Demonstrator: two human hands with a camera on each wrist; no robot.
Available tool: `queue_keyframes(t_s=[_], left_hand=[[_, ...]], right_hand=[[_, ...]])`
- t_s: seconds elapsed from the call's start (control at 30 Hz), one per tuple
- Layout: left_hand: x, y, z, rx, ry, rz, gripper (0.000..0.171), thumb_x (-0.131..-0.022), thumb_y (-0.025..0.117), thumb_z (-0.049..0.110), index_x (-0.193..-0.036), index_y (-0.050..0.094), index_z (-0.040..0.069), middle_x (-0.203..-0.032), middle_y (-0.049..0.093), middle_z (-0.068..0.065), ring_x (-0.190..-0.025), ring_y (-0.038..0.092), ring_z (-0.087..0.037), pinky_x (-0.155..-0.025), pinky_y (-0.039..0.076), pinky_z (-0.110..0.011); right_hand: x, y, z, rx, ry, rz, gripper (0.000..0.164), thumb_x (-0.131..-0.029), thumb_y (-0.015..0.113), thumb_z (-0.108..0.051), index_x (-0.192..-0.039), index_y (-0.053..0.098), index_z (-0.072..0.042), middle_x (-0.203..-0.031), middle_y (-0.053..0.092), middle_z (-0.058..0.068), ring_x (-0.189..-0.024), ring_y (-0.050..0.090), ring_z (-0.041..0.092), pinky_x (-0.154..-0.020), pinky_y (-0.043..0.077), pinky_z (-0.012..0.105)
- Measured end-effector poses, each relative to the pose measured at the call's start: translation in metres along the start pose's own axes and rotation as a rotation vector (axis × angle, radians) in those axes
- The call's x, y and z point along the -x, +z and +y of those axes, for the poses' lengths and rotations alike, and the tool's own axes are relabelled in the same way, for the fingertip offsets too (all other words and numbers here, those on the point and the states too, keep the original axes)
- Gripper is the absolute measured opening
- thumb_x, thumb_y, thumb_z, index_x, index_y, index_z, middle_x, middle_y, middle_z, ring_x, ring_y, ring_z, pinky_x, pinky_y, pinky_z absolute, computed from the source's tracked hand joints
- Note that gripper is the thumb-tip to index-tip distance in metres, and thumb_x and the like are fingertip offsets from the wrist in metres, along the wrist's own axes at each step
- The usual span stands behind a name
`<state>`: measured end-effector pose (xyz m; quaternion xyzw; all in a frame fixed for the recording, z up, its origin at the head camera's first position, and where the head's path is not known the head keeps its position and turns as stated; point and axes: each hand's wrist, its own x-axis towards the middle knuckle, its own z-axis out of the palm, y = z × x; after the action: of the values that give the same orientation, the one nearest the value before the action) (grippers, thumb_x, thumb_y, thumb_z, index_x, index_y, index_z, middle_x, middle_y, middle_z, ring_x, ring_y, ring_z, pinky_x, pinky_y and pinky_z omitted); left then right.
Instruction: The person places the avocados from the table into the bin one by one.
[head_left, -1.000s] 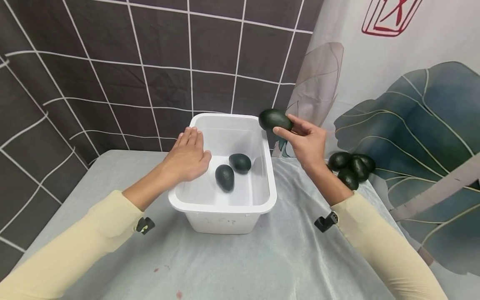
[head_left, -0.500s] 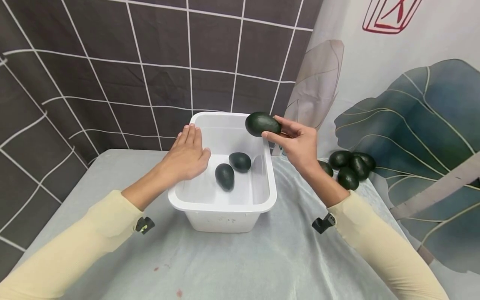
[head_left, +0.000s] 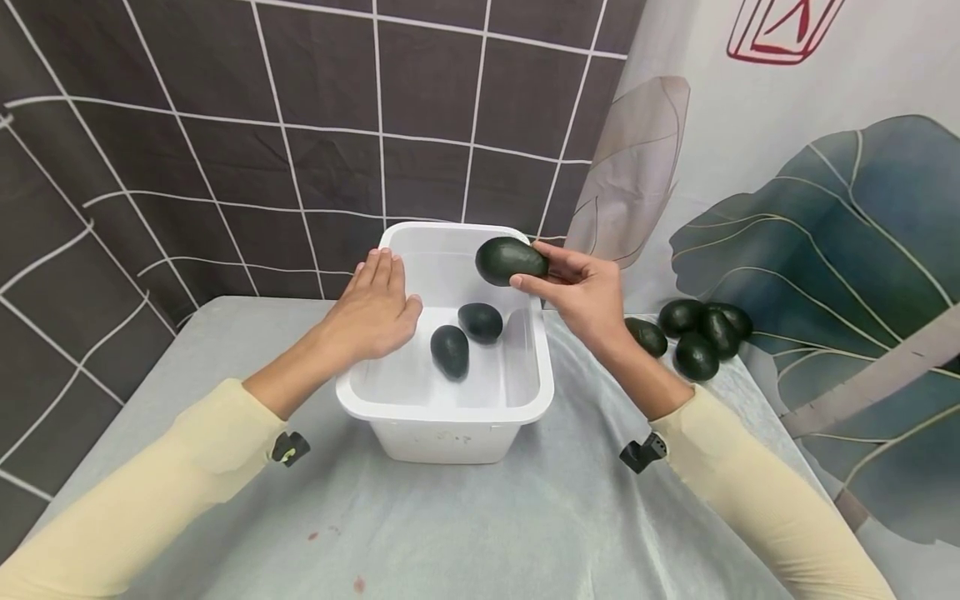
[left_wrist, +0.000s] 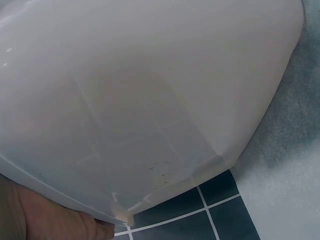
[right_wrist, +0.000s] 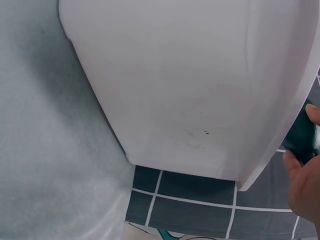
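A dark green avocado [head_left: 510, 261] is pinched between the thumb and fingers of my right hand [head_left: 581, 287], above the right rear part of a white plastic tub [head_left: 450, 414]. The right wrist view catches part of that avocado [right_wrist: 301, 135] beyond the tub's rim. On the tub's floor lie two more avocados, one [head_left: 450, 352] nearer me and one [head_left: 481, 322] just behind it. My left hand [head_left: 375, 312] rests on the tub's left rim with its fingers straight. In the left wrist view, the tub's outer wall [left_wrist: 140, 110] fills most of the picture.
Several avocados [head_left: 696, 357] lie in a group at the right rear of the table, one [head_left: 647, 336] close to my right forearm. A grey cloth [head_left: 480, 533] covers the table. Behind stands a dark gridded backdrop [head_left: 427, 92], with a leaf-patterned curtain [head_left: 825, 233] at right.
My right hand has moved left and slightly down with its avocado, from the tub's right edge to over its inside. The left hand and the two avocados in the tub stay put.
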<state>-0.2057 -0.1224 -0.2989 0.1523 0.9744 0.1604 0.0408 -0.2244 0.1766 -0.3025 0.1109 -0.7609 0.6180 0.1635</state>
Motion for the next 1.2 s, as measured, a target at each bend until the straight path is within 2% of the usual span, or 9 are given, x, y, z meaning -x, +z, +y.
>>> queue_keyframes(t_s=[0.23, 0.4, 0.57, 0.8, 0.97, 1.1, 1.2], left_hand=[[-0.002, 0.001, 0.000, -0.008, 0.002, 0.000, 0.080, -0.116, 0.021, 0.038, -0.174, 0.005, -0.015, -0.186, -0.006, -0.034, -0.177, -0.008, -0.049, -0.146, -0.002, -0.059], [-0.003, 0.001, 0.001, -0.015, 0.003, 0.005, 0.080, -0.116, 0.022, 0.037, -0.174, 0.006, -0.015, -0.186, -0.005, -0.035, -0.177, -0.007, -0.049, -0.146, -0.002, -0.059], [-0.004, 0.001, 0.001, -0.026, 0.007, 0.017, 0.080, -0.115, 0.023, 0.037, -0.174, 0.008, -0.016, -0.186, -0.002, -0.035, -0.177, -0.005, -0.049, -0.146, 0.000, -0.060], [-0.004, 0.002, 0.000, -0.035, 0.013, 0.021, 0.080, -0.115, 0.024, 0.036, -0.174, 0.010, -0.017, -0.186, 0.000, -0.036, -0.177, -0.003, -0.050, -0.146, 0.001, -0.060], [-0.003, 0.001, 0.000, -0.033, 0.010, 0.017, 0.080, -0.115, 0.023, 0.036, -0.174, 0.009, -0.016, -0.186, -0.001, -0.036, -0.177, -0.004, -0.050, -0.146, 0.000, -0.060], [-0.003, 0.000, 0.000, -0.032, 0.006, 0.016, 0.080, -0.115, 0.022, 0.037, -0.174, 0.008, -0.015, -0.186, -0.002, -0.035, -0.177, -0.005, -0.050, -0.146, 0.000, -0.060], [-0.003, 0.000, 0.000, -0.029, 0.004, 0.016, 0.080, -0.115, 0.022, 0.037, -0.174, 0.008, -0.015, -0.186, -0.002, -0.035, -0.177, -0.005, -0.050, -0.146, 0.000, -0.060]], right_hand=[[0.001, 0.001, 0.005, 0.061, 0.032, -0.014, 0.050, -0.084, 0.100, -0.010, -0.132, 0.085, -0.006, -0.132, 0.083, 0.019, -0.094, 0.081, -0.004, -0.090, 0.065, 0.016], [-0.002, 0.003, 0.005, 0.029, 0.020, -0.005, 0.043, -0.088, 0.096, -0.008, -0.128, 0.085, -0.001, -0.129, 0.083, 0.022, -0.100, 0.083, 0.000, -0.094, 0.065, 0.018], [-0.005, 0.004, 0.003, 0.003, 0.004, 0.004, 0.040, -0.088, 0.094, -0.006, -0.127, 0.084, 0.002, -0.129, 0.082, 0.026, -0.100, 0.082, -0.003, -0.096, 0.066, 0.020], [-0.005, 0.002, 0.008, -0.028, 0.025, 0.016, 0.042, -0.088, 0.092, -0.001, -0.129, 0.083, 0.004, -0.130, 0.081, 0.028, -0.109, 0.085, 0.013, -0.096, 0.066, 0.021], [-0.005, 0.000, 0.011, -0.039, 0.006, 0.035, 0.043, -0.088, 0.093, -0.001, -0.130, 0.082, 0.004, -0.131, 0.080, 0.028, -0.105, 0.084, 0.007, -0.095, 0.067, 0.021], [-0.005, -0.001, 0.014, -0.061, -0.017, 0.055, 0.046, -0.087, 0.093, 0.002, -0.132, 0.081, 0.005, -0.131, 0.080, 0.029, -0.109, 0.085, 0.014, -0.095, 0.067, 0.023], [-0.005, -0.002, 0.016, -0.075, -0.015, 0.076, 0.049, -0.087, 0.093, 0.004, -0.134, 0.080, 0.005, -0.132, 0.079, 0.029, -0.110, 0.085, 0.011, -0.096, 0.067, 0.023]])
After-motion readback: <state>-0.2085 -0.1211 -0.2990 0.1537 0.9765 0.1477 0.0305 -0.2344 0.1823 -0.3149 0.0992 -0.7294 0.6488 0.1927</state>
